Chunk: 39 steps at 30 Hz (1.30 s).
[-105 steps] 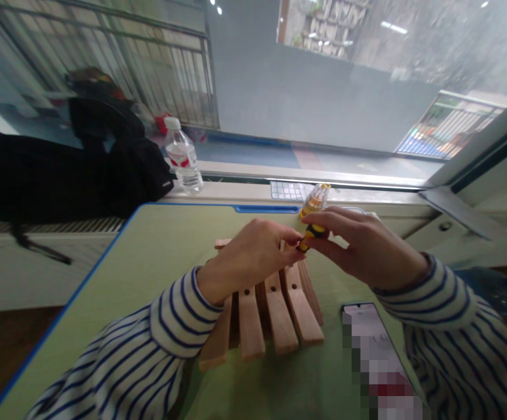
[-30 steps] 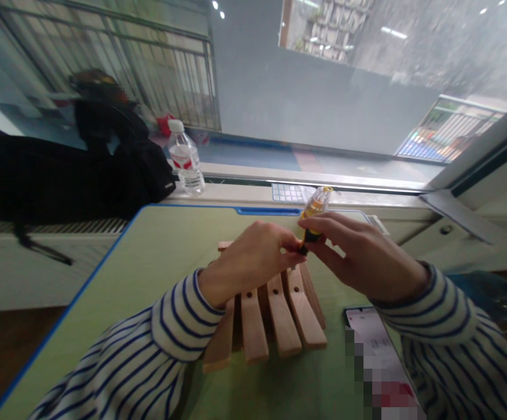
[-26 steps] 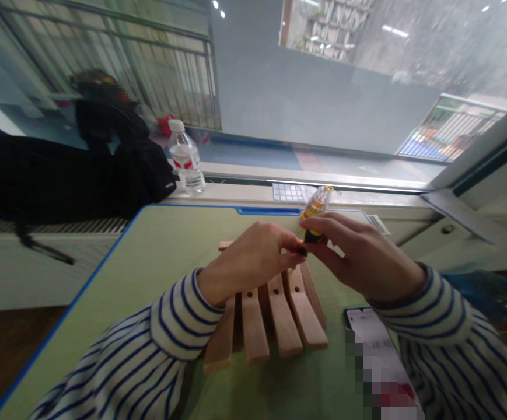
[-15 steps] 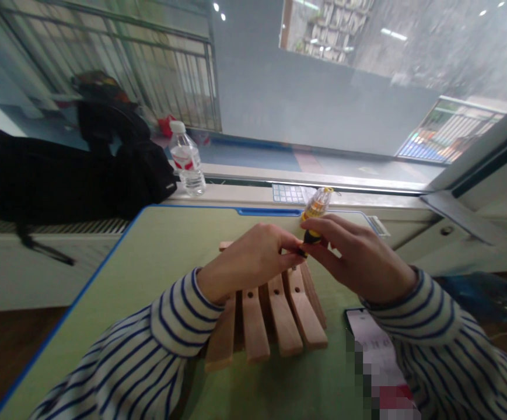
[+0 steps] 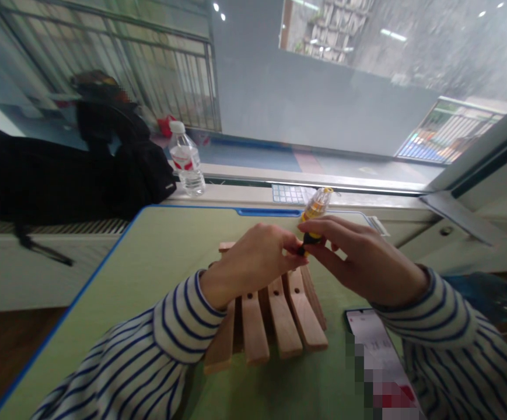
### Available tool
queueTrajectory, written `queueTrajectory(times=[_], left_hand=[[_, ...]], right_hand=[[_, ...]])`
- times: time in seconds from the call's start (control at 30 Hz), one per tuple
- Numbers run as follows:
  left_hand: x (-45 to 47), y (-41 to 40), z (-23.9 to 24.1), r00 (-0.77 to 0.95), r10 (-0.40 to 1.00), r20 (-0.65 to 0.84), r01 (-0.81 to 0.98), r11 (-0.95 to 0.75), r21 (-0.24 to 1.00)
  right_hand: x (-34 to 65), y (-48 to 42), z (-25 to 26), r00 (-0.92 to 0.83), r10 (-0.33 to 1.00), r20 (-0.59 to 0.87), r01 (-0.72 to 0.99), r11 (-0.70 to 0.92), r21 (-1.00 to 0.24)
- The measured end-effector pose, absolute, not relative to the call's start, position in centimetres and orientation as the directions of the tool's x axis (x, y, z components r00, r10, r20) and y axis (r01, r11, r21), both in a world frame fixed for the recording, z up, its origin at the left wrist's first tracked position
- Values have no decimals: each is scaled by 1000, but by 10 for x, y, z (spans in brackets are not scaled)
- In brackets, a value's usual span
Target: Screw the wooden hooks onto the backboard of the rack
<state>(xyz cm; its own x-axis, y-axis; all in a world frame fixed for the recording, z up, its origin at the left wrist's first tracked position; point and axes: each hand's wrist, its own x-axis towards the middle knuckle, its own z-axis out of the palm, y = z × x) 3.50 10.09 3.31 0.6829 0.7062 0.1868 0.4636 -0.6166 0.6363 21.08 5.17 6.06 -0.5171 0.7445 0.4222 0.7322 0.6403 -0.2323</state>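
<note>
A screwdriver (image 5: 317, 204) with a clear, yellow and black handle stands tilted over a wooden piece. My right hand (image 5: 358, 256) is closed round the lower part of the handle with thumb and fingers. My left hand (image 5: 253, 256) pinches at the screwdriver's dark lower end; its tip, and any screw there, are hidden by the fingers. Beneath my hands lies a wooden instrument-like piece with several pale wooden bars (image 5: 255, 338), each flaring toward me, with dark holes showing near the upper part of some. My left wrist covers part of it.
The piece lies on a green tabletop (image 5: 117, 274) with a blue edge. To the right is a phone (image 5: 378, 344), partly pixelated. On the window sill stand a water bottle (image 5: 186, 163) and a black bag (image 5: 143, 172). A white gridded sheet (image 5: 286, 193) lies behind the table.
My right hand's fingers have shifted slightly on the screwdriver handle, and the right wrist has moved a little to the right. The wooden piece stays put.
</note>
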Motion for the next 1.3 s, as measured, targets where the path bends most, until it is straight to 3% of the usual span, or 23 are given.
queueTrajectory(times=[0.3,0.53,0.9,1.3], left_hand=[[32,104,30,724,667,177,421,-630,653],[33,103,31,710,674,204,455,-660,598],[36,101,27,673,703,231,492,-658,570],[36,103,27,719,656,230,414,-669,617]], right_hand=[[208,54,53,-481,760,437,747,616,-249],[208,55,48,-448,757,477,755,605,-252],[210,54,55,-478,775,413,730,612,-304],[212,52,52,-471,728,499,741,633,-224]])
